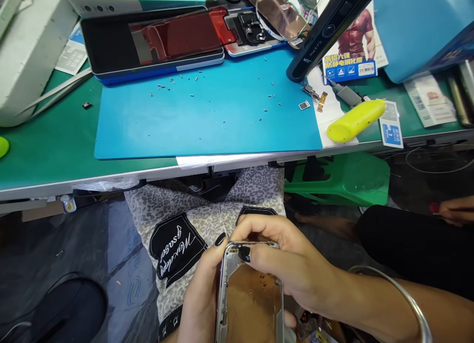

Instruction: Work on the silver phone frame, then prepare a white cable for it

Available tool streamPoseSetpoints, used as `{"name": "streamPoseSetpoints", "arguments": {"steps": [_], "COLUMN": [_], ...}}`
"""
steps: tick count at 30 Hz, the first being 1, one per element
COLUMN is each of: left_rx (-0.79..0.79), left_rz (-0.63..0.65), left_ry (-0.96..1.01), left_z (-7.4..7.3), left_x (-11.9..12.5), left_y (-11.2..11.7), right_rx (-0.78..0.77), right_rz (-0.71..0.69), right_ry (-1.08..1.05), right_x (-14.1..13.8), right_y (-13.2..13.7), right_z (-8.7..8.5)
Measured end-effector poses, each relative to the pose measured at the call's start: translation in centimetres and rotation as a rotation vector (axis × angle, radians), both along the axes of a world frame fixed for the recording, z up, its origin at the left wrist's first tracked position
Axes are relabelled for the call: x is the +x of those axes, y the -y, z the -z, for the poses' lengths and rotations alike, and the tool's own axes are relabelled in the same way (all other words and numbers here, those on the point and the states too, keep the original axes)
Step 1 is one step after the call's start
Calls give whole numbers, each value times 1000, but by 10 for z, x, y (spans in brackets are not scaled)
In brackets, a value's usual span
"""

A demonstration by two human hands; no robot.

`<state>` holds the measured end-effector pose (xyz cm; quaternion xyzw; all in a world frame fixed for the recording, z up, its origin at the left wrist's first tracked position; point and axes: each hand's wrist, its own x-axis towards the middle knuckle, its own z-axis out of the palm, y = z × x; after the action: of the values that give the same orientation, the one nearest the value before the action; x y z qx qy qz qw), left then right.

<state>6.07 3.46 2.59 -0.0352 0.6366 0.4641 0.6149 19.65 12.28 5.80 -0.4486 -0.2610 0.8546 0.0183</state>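
Note:
Above my lap I hold a phone frame (252, 303), a silver metal rim around a copper-brown inner plate. My left hand (203, 284) wraps its left side, the thumb lying along the upper left corner. From the right, my right hand (292, 264) grips the top end, with its dark-nailed thumb pressed on the upper part of the frame and the fingers curled over the edge. The frame's lower end runs out of view. Beyond it, on the bench, lies a blue mat (207, 116) scattered with several tiny screws.
Behind the mat lie a black tray (107, 47) with a red film, phone parts (252, 29) and a black pen-shaped tool (314, 42). A yellow-green handle (355, 121) sits right. Tweezers (55, 94) lie left. A green stool (344, 180) and another person's hand (457, 209) are at right.

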Motion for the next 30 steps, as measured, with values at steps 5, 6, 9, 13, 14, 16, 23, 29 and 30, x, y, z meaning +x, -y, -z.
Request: {"name": "streamPoseSetpoints", "arguments": {"steps": [5, 6, 9, 13, 14, 16, 23, 29, 30], "left_rx": [-11, -13, -16, -14, -13, -12, -12, -12, -11], "left_rz": [11, 13, 17, 15, 14, 12, -4, -6, -7], "left_ry": [8, 11, 19, 27, 28, 29, 25, 26, 29], "left_z": [4, 5, 6, 7, 7, 7, 7, 7, 6], "left_x": [-1, -2, -4, -5, -5, -4, -2, -2, -2], "left_y": [2, 2, 3, 3, 3, 4, 3, 0, 0], "right_rx": [-13, -13, -22, -29, -29, -32, -32, -4, -8], "right_rz": [-1, -2, -2, 11, 12, 14, 15, 33, 30], "right_ry": [-13, -14, -15, -12, -17, -29, -16, -25, -19], "right_x": [1, 1, 0, -2, -2, -3, -3, -5, -6], "right_y": [2, 2, 1, -1, -2, -3, -2, -2, -3], "right_z": [2, 2, 1, -1, -1, -1, 0, -1, -2]}}
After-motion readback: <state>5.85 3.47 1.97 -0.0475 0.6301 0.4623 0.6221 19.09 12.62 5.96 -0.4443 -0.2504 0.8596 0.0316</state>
